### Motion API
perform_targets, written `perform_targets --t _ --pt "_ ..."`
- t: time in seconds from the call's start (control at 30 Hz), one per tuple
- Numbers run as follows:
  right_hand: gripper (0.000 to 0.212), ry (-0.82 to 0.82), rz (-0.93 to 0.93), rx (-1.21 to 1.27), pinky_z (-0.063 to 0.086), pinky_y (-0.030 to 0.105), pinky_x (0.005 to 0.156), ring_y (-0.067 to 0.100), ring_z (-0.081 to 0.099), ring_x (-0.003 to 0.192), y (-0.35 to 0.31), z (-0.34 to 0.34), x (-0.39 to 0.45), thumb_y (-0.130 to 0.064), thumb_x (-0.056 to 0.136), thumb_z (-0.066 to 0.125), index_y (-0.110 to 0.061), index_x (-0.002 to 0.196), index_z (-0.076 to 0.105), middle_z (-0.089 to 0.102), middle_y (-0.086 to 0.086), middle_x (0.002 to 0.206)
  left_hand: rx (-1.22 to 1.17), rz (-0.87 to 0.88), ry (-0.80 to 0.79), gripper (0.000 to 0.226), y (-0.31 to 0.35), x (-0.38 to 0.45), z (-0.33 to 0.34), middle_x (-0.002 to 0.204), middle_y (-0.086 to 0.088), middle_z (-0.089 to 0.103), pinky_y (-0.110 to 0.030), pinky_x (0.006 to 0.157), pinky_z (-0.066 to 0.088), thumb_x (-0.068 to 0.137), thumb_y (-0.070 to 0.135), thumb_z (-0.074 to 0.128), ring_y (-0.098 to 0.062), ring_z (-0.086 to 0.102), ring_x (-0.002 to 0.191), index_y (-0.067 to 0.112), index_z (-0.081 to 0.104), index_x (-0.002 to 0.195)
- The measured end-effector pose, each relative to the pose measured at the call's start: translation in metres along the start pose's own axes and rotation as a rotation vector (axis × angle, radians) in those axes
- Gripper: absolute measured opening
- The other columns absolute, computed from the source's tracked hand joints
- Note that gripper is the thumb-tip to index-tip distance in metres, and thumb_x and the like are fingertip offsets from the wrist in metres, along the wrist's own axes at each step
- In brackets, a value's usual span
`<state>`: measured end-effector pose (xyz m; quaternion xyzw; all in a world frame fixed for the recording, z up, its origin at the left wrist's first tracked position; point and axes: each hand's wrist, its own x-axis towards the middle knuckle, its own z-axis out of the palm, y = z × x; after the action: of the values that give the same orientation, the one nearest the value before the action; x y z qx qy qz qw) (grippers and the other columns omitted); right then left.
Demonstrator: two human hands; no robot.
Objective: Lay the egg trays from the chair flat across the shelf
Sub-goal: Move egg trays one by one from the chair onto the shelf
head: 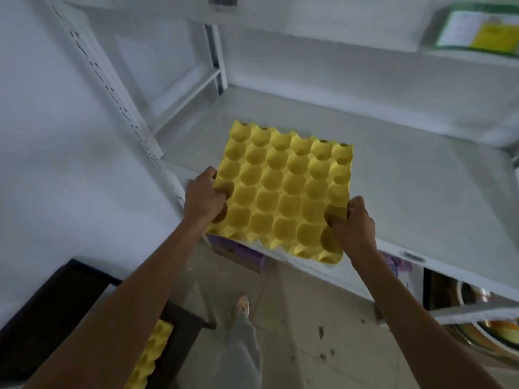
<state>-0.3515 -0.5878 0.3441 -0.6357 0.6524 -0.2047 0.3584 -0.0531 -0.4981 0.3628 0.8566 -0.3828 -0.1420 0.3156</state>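
From the head camera we look down on a yellow egg tray (pixel 283 192) that we hold with both hands over the front part of a white shelf (pixel 421 192). Our left hand (pixel 203 196) grips the tray's left edge, thumb on top and fingers curled into the cups. Our right hand (pixel 354 223) clasps the near right corner in the same way. The tray faces cups-up and tilts slightly; its near edge juts past the shelf's front lip, and we cannot tell whether its far edge touches the shelf board.

At the lower left stands a dark chair (pixel 179 341), and on it more yellow egg trays (pixel 151 357) show beside our left forearm. Below the shelf's front edge a purple box (pixel 238 255) sits partly hidden by the held tray. Under the shelf at the right are metal bowls (pixel 483 335). On the floor we see one foot in a light shoe (pixel 240 306). On an upper shelf at the top right lies a green and yellow packet (pixel 477 29), blurred.
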Motion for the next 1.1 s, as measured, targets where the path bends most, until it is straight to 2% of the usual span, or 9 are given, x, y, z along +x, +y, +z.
perform_targets --t 0.13,0.3,0.47,0.63,0.73,0.8,0.9,1.03,1.1 --pt "0.022 0.025 0.063 0.012 0.058 0.052 0.072 0.033 0.062 0.081 -0.027 0.047 0.048 -0.021 0.091 0.066 -0.017 0.101 0.046 0.063 0.009 0.089 -0.021 -0.017 -0.106 0.027 -0.021 0.075 0.004 0.106 -0.007 0.072 -0.045 0.088 0.057 0.086 0.018 0.067 -0.030 0.068 0.101 0.015 0.065 0.112" --pt "0.021 0.041 0.114 0.059 0.059 0.052 0.073 0.033 0.063 0.082 -0.064 0.095 0.090 -0.023 0.092 0.066 -0.015 0.102 0.050 0.064 0.010 0.088 -0.208 -0.051 -0.099 0.033 -0.043 0.155 0.002 0.107 0.004 0.069 -0.025 0.079 0.048 0.087 0.022 0.070 -0.013 0.064 0.095 0.013 0.069 0.119" --pt "0.019 0.086 0.131 0.143 0.059 0.050 0.075 0.034 0.062 0.086 -0.113 0.144 0.146 -0.023 0.093 0.061 -0.016 0.107 0.052 0.064 0.010 0.095 -0.205 -0.018 -0.070 0.032 -0.057 0.241 -0.009 0.102 0.006 0.069 -0.025 0.083 0.047 0.085 0.022 0.072 -0.011 0.063 0.092 0.015 0.073 0.117" --pt "0.022 0.129 0.098 0.152 0.058 0.052 0.079 0.037 0.061 0.090 -0.162 0.200 0.212 -0.024 0.099 0.048 -0.011 0.116 0.052 0.063 0.016 0.106 -0.193 0.001 -0.112 0.034 -0.071 0.323 -0.011 0.098 0.007 0.071 -0.026 0.066 0.052 0.080 0.027 0.069 -0.012 0.068 0.086 0.024 0.071 0.113" --pt "0.026 0.137 0.109 0.145 0.058 0.056 0.083 0.039 0.062 0.095 -0.182 0.230 0.236 -0.027 0.099 0.046 -0.012 0.119 0.051 0.061 0.013 0.104 -0.145 0.001 -0.156 0.028 -0.083 0.361 -0.004 0.092 -0.004 0.074 -0.030 0.057 0.052 0.078 0.023 0.067 -0.021 0.073 0.082 0.018 0.071 0.105" --pt "0.027 0.155 0.119 0.113 0.058 0.055 0.083 0.039 0.063 0.095 -0.190 0.245 0.248 -0.027 0.100 0.044 -0.010 0.120 0.051 0.064 0.015 0.106 -0.127 0.005 -0.150 0.022 -0.090 0.379 0.002 0.089 -0.009 0.074 -0.037 0.066 0.055 0.078 0.019 0.067 -0.030 0.074 0.086 0.013 0.071 0.099" --pt "0.027 0.176 0.133 0.073 0.057 0.052 0.080 0.037 0.062 0.092 -0.195 0.260 0.262 -0.026 0.102 0.042 -0.008 0.120 0.050 0.066 0.018 0.112 -0.169 -0.011 -0.135 0.042 -0.097 0.394 0.010 0.103 -0.006 0.071 -0.042 0.081 0.059 0.081 0.017 0.069 -0.029 0.072 0.091 0.013 0.067 0.123" --pt "0.023 0.188 0.102 -0.041 0.047 0.043 0.073 0.032 0.054 0.085 -0.197 0.271 0.276 -0.027 0.102 0.043 -0.009 0.116 0.050 0.067 0.016 0.110 -0.160 0.002 -0.124 0.025 -0.110 0.404 0.017 0.087 -0.007 0.068 -0.029 0.059 0.047 0.077 0.017 0.065 -0.023 0.064 0.072 0.008 0.067 0.101" --pt "0.021 0.173 0.079 -0.069 0.049 0.043 0.073 0.032 0.057 0.085 -0.198 0.275 0.279 -0.028 0.102 0.044 -0.011 0.113 0.050 0.067 0.014 0.108 -0.163 -0.007 -0.103 0.027 -0.116 0.404 0.020 0.085 -0.002 0.063 -0.028 0.061 0.045 0.077 0.017 0.065 -0.028 0.066 0.078 0.007 0.068 0.103"
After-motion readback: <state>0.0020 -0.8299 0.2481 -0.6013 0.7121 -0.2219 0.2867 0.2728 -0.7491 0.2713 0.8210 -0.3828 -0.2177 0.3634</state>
